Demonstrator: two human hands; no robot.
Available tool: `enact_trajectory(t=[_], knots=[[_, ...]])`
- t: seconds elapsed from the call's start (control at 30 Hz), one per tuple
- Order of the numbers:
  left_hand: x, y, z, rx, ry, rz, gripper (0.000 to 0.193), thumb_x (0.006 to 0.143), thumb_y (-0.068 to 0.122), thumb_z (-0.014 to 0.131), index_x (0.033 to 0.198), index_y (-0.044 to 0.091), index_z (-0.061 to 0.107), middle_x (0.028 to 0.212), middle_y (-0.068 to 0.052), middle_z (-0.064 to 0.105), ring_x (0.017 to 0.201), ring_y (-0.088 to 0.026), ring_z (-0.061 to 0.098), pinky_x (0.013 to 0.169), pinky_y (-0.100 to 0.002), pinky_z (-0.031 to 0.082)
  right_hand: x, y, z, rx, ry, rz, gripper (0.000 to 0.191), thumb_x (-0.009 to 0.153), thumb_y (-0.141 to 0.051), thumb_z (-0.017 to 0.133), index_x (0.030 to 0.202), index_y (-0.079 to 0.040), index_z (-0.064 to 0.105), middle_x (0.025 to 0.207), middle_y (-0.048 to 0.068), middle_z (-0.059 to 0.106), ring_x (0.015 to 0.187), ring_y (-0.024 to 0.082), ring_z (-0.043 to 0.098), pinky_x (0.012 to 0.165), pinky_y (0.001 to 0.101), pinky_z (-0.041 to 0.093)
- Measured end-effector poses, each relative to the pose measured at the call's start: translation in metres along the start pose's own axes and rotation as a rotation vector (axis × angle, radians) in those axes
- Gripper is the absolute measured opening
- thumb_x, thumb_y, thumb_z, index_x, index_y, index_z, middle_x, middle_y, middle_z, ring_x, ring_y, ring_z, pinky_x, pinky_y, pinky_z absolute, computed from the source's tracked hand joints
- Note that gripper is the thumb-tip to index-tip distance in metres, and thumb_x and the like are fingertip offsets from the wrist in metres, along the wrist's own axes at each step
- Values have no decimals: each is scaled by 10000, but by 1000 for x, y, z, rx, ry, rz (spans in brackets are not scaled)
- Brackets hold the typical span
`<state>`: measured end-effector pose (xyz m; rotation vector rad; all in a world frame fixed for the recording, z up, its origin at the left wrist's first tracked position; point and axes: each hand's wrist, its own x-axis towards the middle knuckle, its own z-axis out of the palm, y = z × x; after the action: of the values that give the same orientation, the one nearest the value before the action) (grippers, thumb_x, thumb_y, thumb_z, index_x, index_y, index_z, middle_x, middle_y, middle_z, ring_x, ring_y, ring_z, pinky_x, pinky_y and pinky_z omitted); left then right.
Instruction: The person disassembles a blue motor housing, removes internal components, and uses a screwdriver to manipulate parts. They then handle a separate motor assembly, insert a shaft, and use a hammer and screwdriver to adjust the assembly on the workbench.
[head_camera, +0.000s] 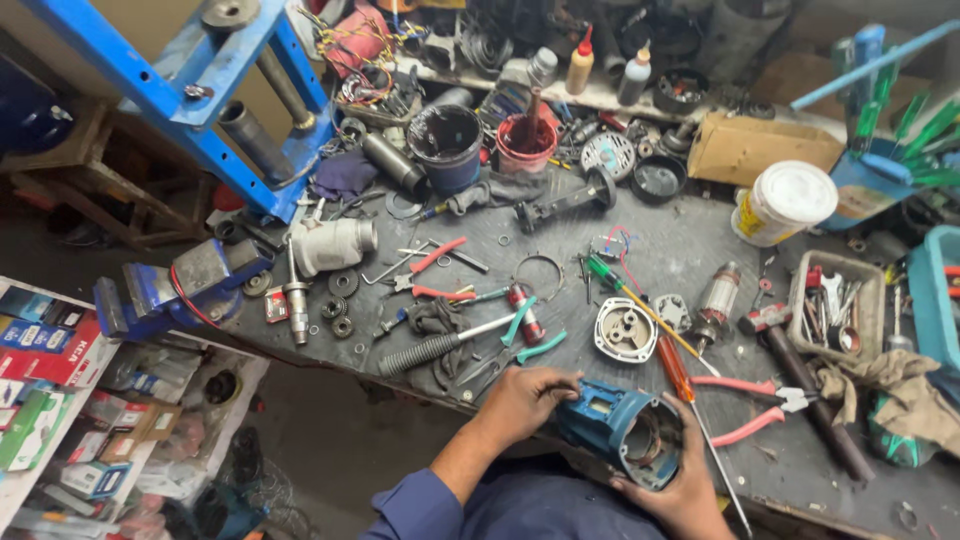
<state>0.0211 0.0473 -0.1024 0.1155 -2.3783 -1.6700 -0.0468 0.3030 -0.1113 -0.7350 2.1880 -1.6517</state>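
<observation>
Blue motor housing (625, 430) sits at the near edge of the table (700, 230), held between both hands with its open round mouth tilted up and to the right. Left hand (525, 400) wraps the closed rear end, fingers curled over the top; right hand (685, 480) cups the open rim from below and the side, thumb along the edge. Both hands are closed on the housing, neither holds a tool. Handling note, as a judgement: the casting looks heavy and slick, so a grip spread across both ends with the mouth kept facing up should keep any loose inner parts from dropping out, and resting its weight on the table edge would steady it. Just beyond it lie an orange-handled screwdriver (680, 375), its shaft running down past the right hand, and red-handled pliers (755, 400). A round grey end cover (625, 330) and a wound armature (715, 300) sit slightly farther back. Clutter is dense: a black-handled tool (430, 350), teal-handled snips (525, 335), washers, a blue vise (170, 290) at the left, a white tub (785, 200). The screwdriver is close enough to the right hand to be knocked.
</observation>
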Motion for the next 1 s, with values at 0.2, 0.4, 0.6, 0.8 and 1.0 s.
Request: enact_trajectory(t=[0.2, 0.4, 0.6, 0.8, 1.0], knots=[[1, -6, 1, -54, 67, -191, 138, 937, 147, 737, 946, 15, 700, 853, -124, 783, 793, -223, 775, 674, -311, 566, 12, 0, 12, 5, 45, -172, 1175, 470, -143, 966, 1445, -20, 322, 1312, 151, 599, 1223, 241, 602, 1060, 379, 445], [11, -8, -5, -185, 135, -147, 106, 979, 122, 641, 926, 31, 653, 876, -115, 791, 818, -201, 778, 678, -337, 587, 16, -19, 21, -110, 89, 11, 1145, 438, -159, 982, 1423, -39, 411, 1267, 122, 646, 1176, 206, 638, 1023, 358, 486], [75, -1, -64, 321, 208, 26, 163, 983, 91, 520, 973, 116, 681, 840, -120, 743, 786, -321, 736, 665, -450, 551, 58, -53, 33, -147, -29, -117, 1080, 486, -146, 938, 1431, -42, 426, 1351, 131, 616, 1255, 222, 600, 1069, 353, 455], [161, -12, -108, 1067, -28, -63, 209, 880, 293, 641, 983, 138, 737, 1079, -109, 684, 1053, -325, 646, 828, -478, 527, 91, -80, 32, -300, -154, 128, 1196, 515, -198, 960, 1535, -112, 341, 1419, 121, 540, 1342, 225, 531, 1113, 372, 417], [175, -11, -99, 1101, -53, -39, 128, 906, 208, 656, 946, 127, 746, 1081, -91, 661, 1037, -306, 640, 822, -467, 527, 60, -100, 36, -391, 54, -34, 1250, 546, -276, 1003, 1528, -47, 264, 1539, 184, 382, 1471, 325, 345, 1146, 430, 283]])
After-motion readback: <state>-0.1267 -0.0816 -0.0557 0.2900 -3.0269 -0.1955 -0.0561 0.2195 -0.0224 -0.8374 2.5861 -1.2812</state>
